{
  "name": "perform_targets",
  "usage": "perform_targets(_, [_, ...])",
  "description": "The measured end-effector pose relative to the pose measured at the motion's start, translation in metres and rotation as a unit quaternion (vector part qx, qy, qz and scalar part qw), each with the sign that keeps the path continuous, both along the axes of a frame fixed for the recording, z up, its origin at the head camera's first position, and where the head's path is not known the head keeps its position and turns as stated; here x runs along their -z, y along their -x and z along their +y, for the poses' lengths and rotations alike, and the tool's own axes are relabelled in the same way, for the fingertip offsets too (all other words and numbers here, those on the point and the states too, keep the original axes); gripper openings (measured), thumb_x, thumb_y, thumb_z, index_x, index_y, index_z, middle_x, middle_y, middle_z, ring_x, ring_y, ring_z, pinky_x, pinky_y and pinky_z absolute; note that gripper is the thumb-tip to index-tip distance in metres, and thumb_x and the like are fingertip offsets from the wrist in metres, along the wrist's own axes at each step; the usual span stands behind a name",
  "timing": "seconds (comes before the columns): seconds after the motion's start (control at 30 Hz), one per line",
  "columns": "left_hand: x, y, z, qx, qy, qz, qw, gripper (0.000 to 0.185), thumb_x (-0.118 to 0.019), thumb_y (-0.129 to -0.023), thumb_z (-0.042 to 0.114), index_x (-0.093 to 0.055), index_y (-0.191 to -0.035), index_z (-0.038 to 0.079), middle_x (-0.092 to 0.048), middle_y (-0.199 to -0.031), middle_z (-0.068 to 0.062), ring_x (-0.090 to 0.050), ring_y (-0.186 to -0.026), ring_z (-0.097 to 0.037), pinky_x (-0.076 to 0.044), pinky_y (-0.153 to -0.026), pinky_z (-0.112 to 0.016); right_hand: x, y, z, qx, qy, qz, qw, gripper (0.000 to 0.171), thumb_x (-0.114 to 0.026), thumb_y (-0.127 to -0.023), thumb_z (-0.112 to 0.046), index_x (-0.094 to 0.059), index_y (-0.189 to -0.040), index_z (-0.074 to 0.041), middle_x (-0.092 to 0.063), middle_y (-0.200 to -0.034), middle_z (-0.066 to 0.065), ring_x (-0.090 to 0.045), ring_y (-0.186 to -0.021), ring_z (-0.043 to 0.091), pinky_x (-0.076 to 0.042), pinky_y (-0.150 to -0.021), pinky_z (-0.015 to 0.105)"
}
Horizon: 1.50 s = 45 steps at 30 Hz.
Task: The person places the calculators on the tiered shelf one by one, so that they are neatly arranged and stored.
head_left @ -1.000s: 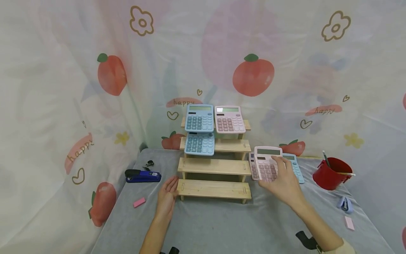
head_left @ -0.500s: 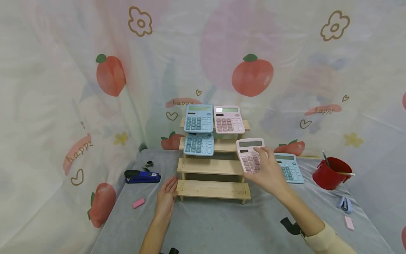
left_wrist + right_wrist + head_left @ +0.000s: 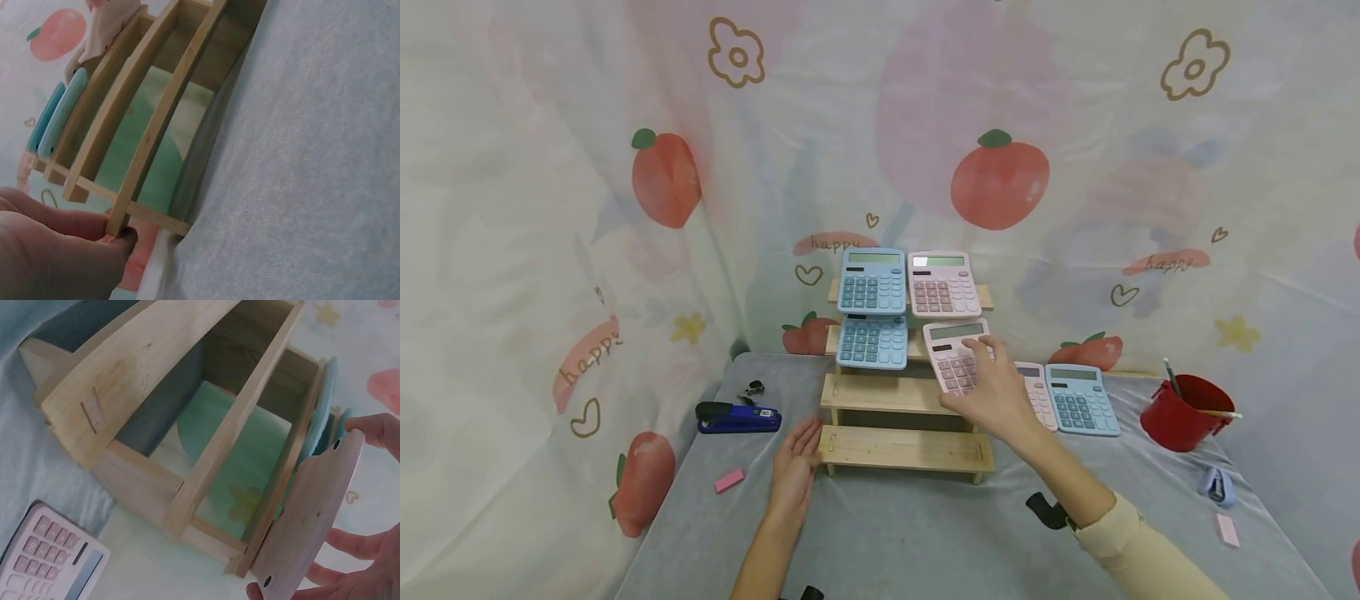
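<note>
A stepped wooden shelf (image 3: 906,446) stands on the grey cloth. My left hand (image 3: 795,475) pinches the left end of its lowest board, thumb and fingers on either side in the left wrist view. My right hand (image 3: 1000,400) grips a pink calculator (image 3: 951,358) by its edges, tilted at the right part of the second step from the top. In the right wrist view this calculator's underside (image 3: 312,519) faces the shelf, close to the step's board. To its left leans a blue calculator (image 3: 871,343). Above, the top step bears another blue calculator (image 3: 871,283) and a pink one (image 3: 942,287).
Right of the shelf lie a second pink calculator (image 3: 1037,396), partly behind my right hand, and a blue one (image 3: 1082,402). Further right are a red bucket (image 3: 1180,417), a light-blue clip-like object (image 3: 1216,485) and a pale eraser (image 3: 1227,529). A stapler (image 3: 737,418) and pink eraser (image 3: 729,480) lie left.
My right hand has carried the pink calculator leftward from beside the shelf to the second step, uncovering the pink calculator on the table. My left hand has stayed at the lowest board.
</note>
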State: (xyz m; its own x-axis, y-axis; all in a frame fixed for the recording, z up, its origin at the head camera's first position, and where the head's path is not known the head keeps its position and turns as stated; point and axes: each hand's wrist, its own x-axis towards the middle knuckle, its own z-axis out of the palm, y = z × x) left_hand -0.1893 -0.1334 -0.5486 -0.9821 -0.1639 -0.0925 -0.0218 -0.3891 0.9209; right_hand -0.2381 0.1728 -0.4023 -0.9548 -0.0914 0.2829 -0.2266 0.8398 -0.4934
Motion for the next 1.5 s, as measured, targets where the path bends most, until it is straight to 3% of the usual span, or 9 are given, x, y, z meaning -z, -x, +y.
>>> perform_targets(0.2, [0.001,0.001,-0.001,-0.002,0.009,-0.009,0.9999,0.072,-0.038,-0.089,-0.023,-0.027,-0.158,-0.009,-0.033,-0.163,-0.029,-0.03,-0.154,-0.037,-0.043,-0.103,-0.021,0.002,0.012,-0.017,-0.008,0.023,0.02,1.0,0.093,-0.088,-0.073,-0.042,-0.048,-0.15,-0.009,-0.034,-0.16,0.019,-0.043,-0.137,0.047,-0.034,-0.108,0.065])
perform_targets(0.37, [0.002,0.003,-0.002,-0.009,0.008,-0.012,0.9999,0.072,-0.039,-0.088,-0.024,-0.029,-0.158,-0.008,-0.035,-0.163,-0.028,-0.032,-0.153,-0.037,-0.044,-0.103,-0.022,0.009,0.023,-0.029,-0.007,0.034,0.055,0.998,0.087,-0.087,-0.076,-0.043,-0.052,-0.147,-0.008,-0.037,-0.157,0.019,-0.042,-0.138,0.045,-0.029,-0.109,0.065])
perform_targets(0.5, [0.003,0.003,-0.001,-0.009,0.005,-0.002,0.9999,0.071,-0.039,-0.088,-0.025,-0.03,-0.157,-0.01,-0.034,-0.162,-0.03,-0.031,-0.153,-0.039,-0.045,-0.095,-0.019,0.017,0.03,-0.038,0.009,0.02,0.072,0.997,0.083,-0.085,-0.081,-0.049,-0.053,-0.146,-0.009,-0.037,-0.157,0.02,-0.037,-0.14,0.048,-0.025,-0.112,0.068])
perform_targets(0.7, [0.002,0.002,-0.001,-0.008,0.004,0.001,1.0,0.071,-0.038,-0.087,-0.025,-0.029,-0.157,-0.01,-0.034,-0.162,-0.03,-0.031,-0.153,-0.038,-0.045,-0.094,-0.019,0.03,0.04,-0.05,0.035,-0.024,0.076,0.996,0.078,-0.072,-0.091,-0.06,-0.051,-0.146,-0.009,-0.028,-0.162,0.025,-0.02,-0.145,0.066,-0.016,-0.114,0.074])
perform_targets(0.87, [0.001,0.001,-0.001,-0.002,0.004,0.007,1.0,0.072,-0.037,-0.087,-0.025,-0.026,-0.157,-0.012,-0.032,-0.162,-0.032,-0.029,-0.153,-0.04,-0.044,-0.095,-0.021,0.035,0.042,-0.054,0.039,-0.015,0.08,0.996,0.075,-0.064,-0.097,-0.059,-0.048,-0.148,-0.007,-0.021,-0.165,0.027,-0.01,-0.148,0.066,-0.013,-0.117,0.073])
perform_targets(1.03, [0.0,0.0,0.0,0.001,0.003,0.007,1.0,0.074,-0.037,-0.086,-0.025,-0.025,-0.158,-0.011,-0.031,-0.163,-0.031,-0.029,-0.154,-0.039,-0.044,-0.097,-0.02,0.037,0.035,-0.041,0.026,0.015,0.112,0.993,0.067,-0.067,-0.098,-0.049,-0.052,-0.146,-0.006,-0.028,-0.164,0.025,-0.019,-0.151,0.056,-0.015,-0.12,0.068])
perform_targets(1.27, [-0.001,0.0,0.001,-0.004,0.005,0.002,1.0,0.073,-0.037,-0.086,-0.025,-0.026,-0.157,-0.011,-0.032,-0.163,-0.03,-0.029,-0.154,-0.038,-0.042,-0.103,-0.021,0.046,0.02,-0.002,0.012,0.024,0.192,0.981,0.053,-0.075,-0.094,-0.038,-0.064,-0.131,-0.002,-0.049,-0.149,0.023,-0.05,-0.133,0.048,-0.038,-0.105,0.067])
perform_targets(1.5, [-0.001,0.0,0.001,-0.003,0.002,-0.001,1.0,0.074,-0.037,-0.086,-0.026,-0.026,-0.158,-0.011,-0.032,-0.163,-0.031,-0.029,-0.154,-0.038,-0.043,-0.101,-0.02,0.065,0.013,0.058,0.016,0.03,0.19,0.981,0.048,-0.081,-0.09,-0.029,-0.068,-0.126,-0.001,-0.055,-0.142,0.021,-0.057,-0.122,0.048,-0.048,-0.093,0.064])
